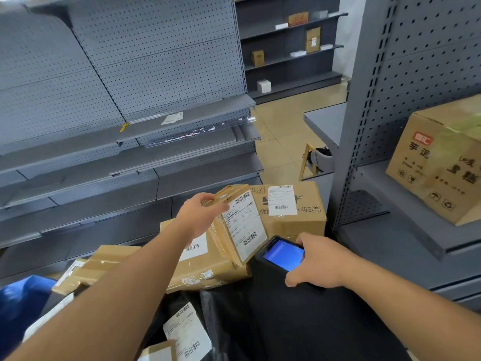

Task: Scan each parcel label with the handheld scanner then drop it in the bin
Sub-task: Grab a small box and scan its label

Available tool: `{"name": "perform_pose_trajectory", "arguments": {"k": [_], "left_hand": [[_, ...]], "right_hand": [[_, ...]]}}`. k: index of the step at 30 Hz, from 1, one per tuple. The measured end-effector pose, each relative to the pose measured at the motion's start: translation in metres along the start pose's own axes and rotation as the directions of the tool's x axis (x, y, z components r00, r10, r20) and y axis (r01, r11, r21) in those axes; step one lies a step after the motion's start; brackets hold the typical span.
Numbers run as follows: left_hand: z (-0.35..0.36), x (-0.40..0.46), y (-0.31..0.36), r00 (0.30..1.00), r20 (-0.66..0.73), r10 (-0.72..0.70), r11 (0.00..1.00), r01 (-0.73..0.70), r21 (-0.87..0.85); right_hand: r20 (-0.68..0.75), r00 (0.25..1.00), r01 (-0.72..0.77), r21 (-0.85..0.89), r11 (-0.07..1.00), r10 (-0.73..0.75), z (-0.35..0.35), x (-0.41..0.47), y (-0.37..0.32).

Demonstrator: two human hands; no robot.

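Here the left hand [200,217] tilts a barcode-labelled parcel [240,225] beside the handheld scanner [282,254].

Your left hand [201,217] grips a small parcel [235,225] of matt brown cardboard, creased and banded with glossy clear tape, its white paper label [246,225] smooth and printed. In your right hand [318,261] the handheld scanner [282,254] shows black plastic around a glossy, glowing blue screen. At twelve o'clock a larger carton [289,207] is plain matt cardboard. Grey painted metal shelving [156,61] with perforated back panels stands at ten o'clock. Shiny black plastic film [299,324] lies crumpled at six o'clock.
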State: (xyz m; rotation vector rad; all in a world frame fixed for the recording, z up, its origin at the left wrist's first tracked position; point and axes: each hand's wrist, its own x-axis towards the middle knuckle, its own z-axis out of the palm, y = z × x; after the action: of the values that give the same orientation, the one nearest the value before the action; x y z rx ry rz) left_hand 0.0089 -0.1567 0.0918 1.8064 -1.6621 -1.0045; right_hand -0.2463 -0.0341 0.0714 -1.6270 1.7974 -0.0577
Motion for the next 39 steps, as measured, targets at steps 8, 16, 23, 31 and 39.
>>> {"name": "perform_pose_trajectory", "arguments": {"k": [8,16,23,31,39], "left_hand": [[0.001,-0.003,-0.002,1.0,0.005,-0.018,1.0,0.018,-0.009],[-0.001,-0.009,-0.006,1.0,0.003,-0.028,0.998,0.029,-0.054],[0.001,-0.015,-0.008,1.0,-0.022,-0.021,0.999,0.02,-0.041],[0.0,-0.02,-0.01,0.999,-0.025,-0.042,0.999,0.042,-0.009],[0.005,-0.022,-0.009,0.999,-0.02,-0.046,0.999,0.046,0.002]], "right_hand": [[-0.012,1.0,0.012,0.009,1.0,-0.012,0.003,-0.008,0.002],[-0.017,1.0,-0.001,0.025,1.0,0.002,0.006,-0.02,0.006],[-0.011,1.0,-0.006,0.006,1.0,0.006,0.01,-0.029,0.008],[-0.016,1.0,0.001,-0.012,1.0,-0.001,0.009,-0.041,0.013],[-0.02,1.0,-0.021,0.009,1.0,0.021,0.011,-0.045,0.019]]}}
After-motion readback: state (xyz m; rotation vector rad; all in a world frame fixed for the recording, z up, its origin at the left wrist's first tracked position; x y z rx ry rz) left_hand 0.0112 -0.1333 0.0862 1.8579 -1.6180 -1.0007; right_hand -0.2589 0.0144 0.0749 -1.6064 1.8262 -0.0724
